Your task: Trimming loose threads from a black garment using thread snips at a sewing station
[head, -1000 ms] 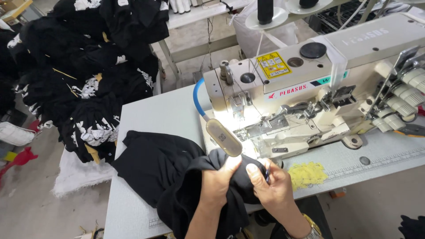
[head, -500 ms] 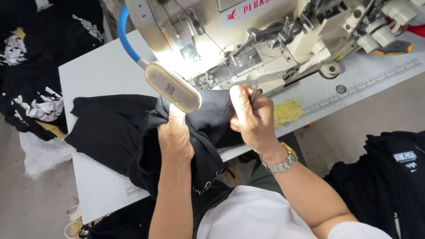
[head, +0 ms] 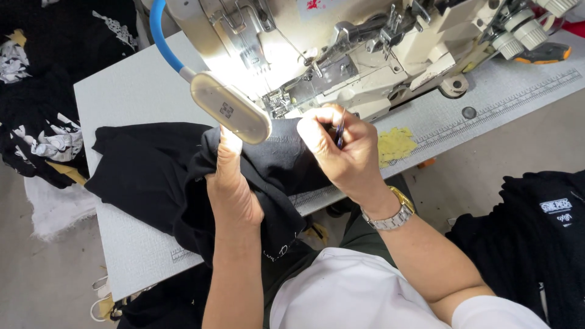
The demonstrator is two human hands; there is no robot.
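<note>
View from my head camera, looking down at the sewing station. My left hand [head: 233, 194] lies palm-down on the black garment [head: 155, 173], fingers closed over a raised fold of the cloth and pressing it toward the machine; its fingertips are hidden under the lamp head [head: 231, 115], so I cannot tell how far they reach. My right hand [head: 344, 155] is curled closed, thumb and forefinger pinching a thin dark tool [head: 339, 133], probably tweezers or small snips, though it is too slim to tell which. That hand hovers just in front of the presser-foot area [head: 281, 100], over the garment's right edge. A metal wristwatch [head: 390, 215] sits on my right wrist.

The black garment is spread across the left and middle of the grey-white table [head: 131, 91], bunched under my left hand, with one part drooping over the near table edge toward my lap. Its upper edge lies at the needle zone of the cream industrial sewing machine [head: 365, 55], which fills the top of the frame. The oval lamp head hangs on a blue flexible neck [head: 163, 39] and lights the machine bed brightly.

A yellow scrap [head: 395, 145] lies on the table just right of my right hand. Piles of black printed garments [head: 42, 122] lie on the floor to the left, and another black pile [head: 530, 244] sits to the right.
</note>
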